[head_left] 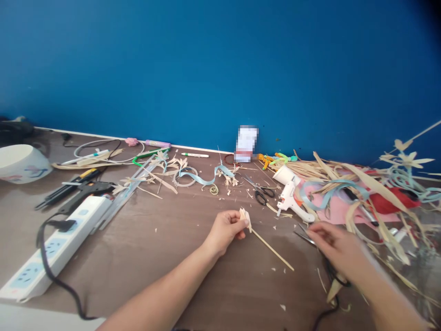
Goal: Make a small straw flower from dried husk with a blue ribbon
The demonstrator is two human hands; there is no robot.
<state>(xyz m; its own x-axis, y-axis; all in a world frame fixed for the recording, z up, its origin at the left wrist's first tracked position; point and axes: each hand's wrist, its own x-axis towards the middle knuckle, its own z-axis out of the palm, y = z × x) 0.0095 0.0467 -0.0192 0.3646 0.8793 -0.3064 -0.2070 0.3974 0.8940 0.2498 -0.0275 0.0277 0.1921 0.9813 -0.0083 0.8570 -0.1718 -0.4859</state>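
pinching husk flower (245, 219) in left hand (225, 232); best gripped lightly, keeping stem (272, 248) clear of scissors (305, 237) under right hand (337, 244), can't tell if grasped.

Pale bud (245, 219): looks papery and cream-coloured, points tips upward, sits partly covered at stem's upper end.
Thin stem (272, 248): runs straight and bare, slants down to the right.
Scissors (303, 236): show metal blades parted, aim up-left, lie right of stem, handles partly hidden.
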